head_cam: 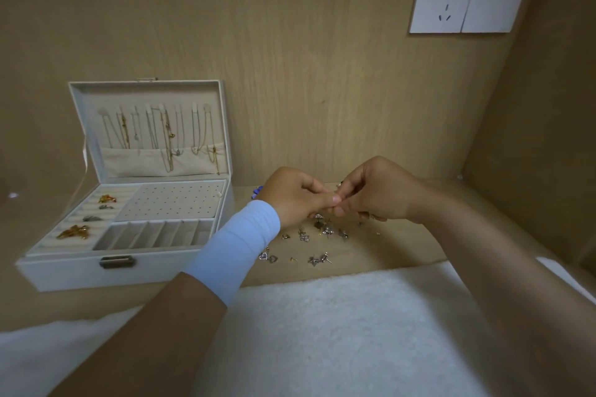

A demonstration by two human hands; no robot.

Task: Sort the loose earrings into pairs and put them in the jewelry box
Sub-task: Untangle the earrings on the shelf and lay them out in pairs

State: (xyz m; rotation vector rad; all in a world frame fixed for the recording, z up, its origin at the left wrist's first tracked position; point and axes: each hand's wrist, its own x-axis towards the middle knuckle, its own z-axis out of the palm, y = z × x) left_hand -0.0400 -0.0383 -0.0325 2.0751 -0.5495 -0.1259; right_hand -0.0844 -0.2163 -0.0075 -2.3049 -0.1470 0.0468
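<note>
**Item 1: jewelry box**. White, lid open and leaning back, standing on the desk at the left. Its long axis runs left to right and its clasp faces the person. The lid pocket holds hanging necklaces. The tray has ring rolls at the left carrying amber pieces, a perforated stud panel at the rear right, and slotted compartments in front of the panel.

**Item 2: loose earrings**. Small silver pieces scattered on the desk, directly below the hands and a little nearer the person. They are well apart from the box, on its right.

**Item 3: left hand**. Raised over the scatter with fingers curled and thumb tip pressed against the right hand's fingertips. The forearm wears a pale blue sleeve band and crosses in front of the box's right corner.

**Item 4: right hand**. Raised level with the left, fingers curled inward in a narrow pinch. Between the two hands sits the held earring, judged to be one stud or its backing. It is largely hidden and too small to identify.

**Relation for the coming move.** The stud panel lies left of the pinch and slightly farther from the person. The left hand is the nearer one and would probably carry the piece across.

**Other.** A wall socket at the upper right and a white fleecy cloth along the near edge.
</note>
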